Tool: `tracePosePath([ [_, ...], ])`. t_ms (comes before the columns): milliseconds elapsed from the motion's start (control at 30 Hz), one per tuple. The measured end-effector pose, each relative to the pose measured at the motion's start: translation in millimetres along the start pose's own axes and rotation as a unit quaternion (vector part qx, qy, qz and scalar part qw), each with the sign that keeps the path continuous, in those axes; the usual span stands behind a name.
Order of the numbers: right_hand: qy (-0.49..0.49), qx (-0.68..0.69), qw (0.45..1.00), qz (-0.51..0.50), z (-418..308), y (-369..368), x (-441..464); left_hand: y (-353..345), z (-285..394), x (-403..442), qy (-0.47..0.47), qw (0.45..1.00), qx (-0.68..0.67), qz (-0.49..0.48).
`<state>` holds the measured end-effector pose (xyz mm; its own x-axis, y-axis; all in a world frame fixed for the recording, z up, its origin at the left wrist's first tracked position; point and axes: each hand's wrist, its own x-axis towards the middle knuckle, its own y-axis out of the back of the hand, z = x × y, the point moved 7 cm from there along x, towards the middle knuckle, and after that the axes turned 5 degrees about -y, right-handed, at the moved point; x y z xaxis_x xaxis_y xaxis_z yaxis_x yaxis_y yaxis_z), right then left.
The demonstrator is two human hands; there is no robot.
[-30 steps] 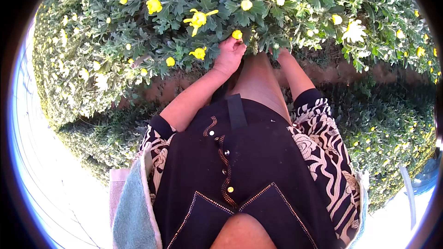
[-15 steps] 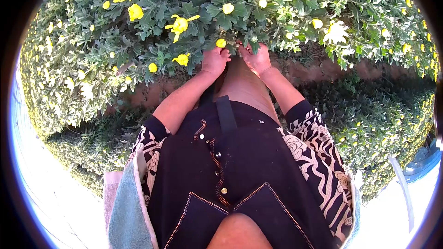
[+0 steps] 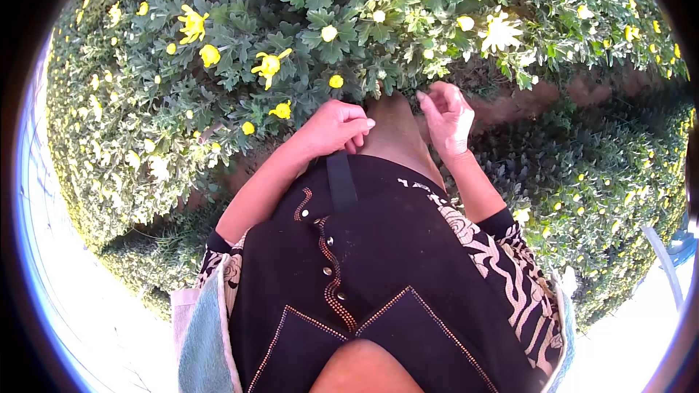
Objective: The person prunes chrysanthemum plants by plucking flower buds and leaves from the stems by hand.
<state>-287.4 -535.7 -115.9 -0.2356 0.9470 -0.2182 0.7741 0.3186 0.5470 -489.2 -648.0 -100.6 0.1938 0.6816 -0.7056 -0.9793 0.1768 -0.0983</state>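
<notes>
My left hand (image 3: 338, 128) is closed over my lap, just below the chrysanthemum bushes, its thumb pressed along the curled fingers. Whatever lies inside that hand, if anything, is hidden. To the right of my leg, my right hand (image 3: 448, 118) hovers with loosely bent fingers, the thumb apart from them and nothing visible between. Closest to the left hand are a yellow chrysanthemum bud (image 3: 336, 81) and a half-opened yellow flower (image 3: 281, 110). Farther up stands another yellow bloom (image 3: 269, 66). A pale, wide-open chrysanthemum (image 3: 500, 33) grows above the right hand.
Dense green foliage (image 3: 240, 0) with scattered yellow buds fills the area ahead. Brown soil (image 3: 510, 105) shows in a strip between this row and another row of plants (image 3: 582, 196) behind me on the right. A bluish curved object (image 3: 681, 247) sits at the far right.
Both hands have pulled back from the base of the foliage toward my body and separated, the left moving down and the right moving right. The view has shifted slightly.
</notes>
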Motion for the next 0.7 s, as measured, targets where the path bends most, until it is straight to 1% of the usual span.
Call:
tracePosePath([
  [33,-0.009,0.002,1.0,0.02,-6.0,8.8,7.4,-6.1,33.0,-8.0,-0.045,0.999,0.0,-0.004],
  [67,0.033,-0.004,0.998,0.05,-28.7,16.6,16.0,-2.9,55.3,-6.7,-0.128,0.989,0.056,0.049],
  [100,0.076,-0.009,0.994,0.081,-48.1,20.8,23.7,-0.9,78.7,-6.2,-0.211,0.966,0.113,0.102],
  [133,0.097,-0.006,0.991,0.091,-47.2,16.4,32.0,0.0,107.9,-6.7,-0.286,0.925,0.196,0.155],
  [167,0.12,0.022,0.987,0.101,-36.9,8.1,38.0,-1.0,126.2,-3.5,-0.299,0.903,0.247,0.186],
  [233,0.139,0.093,0.981,0.095,-37.2,-1.7,39.4,-6.7,140.7,12.8,-0.336,0.842,0.362,0.219],
  [267,0.093,0.127,0.986,0.048,-31.3,-10.9,37.9,-8.0,140.8,21.3,-0.338,0.839,0.367,0.218],
  [333,0.064,0.151,0.987,0.004,-27.8,-17.3,30.8,-22.0,137.7,35.7,-0.328,0.76,0.523,0.203],
  [367,0.048,0.156,0.986,-0.02,-24.5,-21.0,28.9,-25.3,129.8,44.6,-0.284,0.757,0.559,0.184],
  [400,0.032,0.198,0.979,-0.02,-19.0,-23.9,27.3,-25.1,121.7,53.0,-0.27,0.751,0.576,0.176],
  [433,0.043,0.274,0.961,-0.01,-11.1,-27.3,28.0,-24.9,114.1,59.1,-0.255,0.746,0.592,0.168],
  [500,-0.12,0.396,0.91,-0.037,21.7,-33.1,25.3,-22.2,107.9,62.5,-0.261,0.75,0.584,0.169],
  [533,-0.151,0.427,0.891,-0.005,19.8,-25.4,25.4,-20.0,106.7,62.5,-0.262,0.756,0.575,0.172],
  [633,-0.243,0.525,0.815,0.02,64.3,-27.9,28.7,-12.2,105.0,61.3,-0.282,0.775,0.533,0.189],
  [700,-0.32,0.518,0.793,0.007,102.4,-42.6,36.3,-9.2,102.4,60.4,-0.268,0.772,0.537,0.209],
])
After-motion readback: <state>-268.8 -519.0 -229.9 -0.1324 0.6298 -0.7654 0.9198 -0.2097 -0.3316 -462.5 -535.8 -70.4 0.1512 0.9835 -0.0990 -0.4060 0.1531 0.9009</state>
